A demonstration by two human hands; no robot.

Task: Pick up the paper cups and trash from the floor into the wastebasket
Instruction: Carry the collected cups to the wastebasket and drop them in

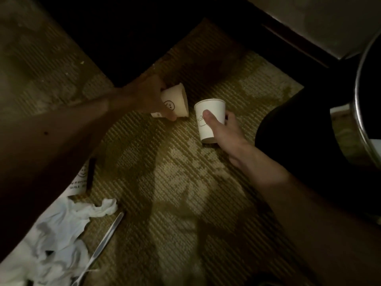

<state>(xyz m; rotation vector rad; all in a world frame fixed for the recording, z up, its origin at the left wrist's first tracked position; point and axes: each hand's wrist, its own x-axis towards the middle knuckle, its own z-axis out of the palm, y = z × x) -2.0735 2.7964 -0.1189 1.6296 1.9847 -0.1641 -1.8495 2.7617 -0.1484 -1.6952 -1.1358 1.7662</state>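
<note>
Two white paper cups with a drawn smiley face are in my hands over the patterned carpet. My left hand (148,98) grips one paper cup (175,102) tipped on its side, its mouth facing right. My right hand (224,135) holds the other paper cup (208,118) with the thumb across its front, its rim pointing up and away. The wastebasket (358,112), a round metal bin with a dark inside, stands at the right edge. Crumpled white tissue (61,228) lies at the lower left.
A printed paper slip (79,180) and a dark pen-like stick (90,174) lie beside my left forearm. A plastic utensil (103,244) rests next to the tissue. Dark furniture (123,38) looms behind the cups. My dark-clothed knee (292,124) is beside the bin.
</note>
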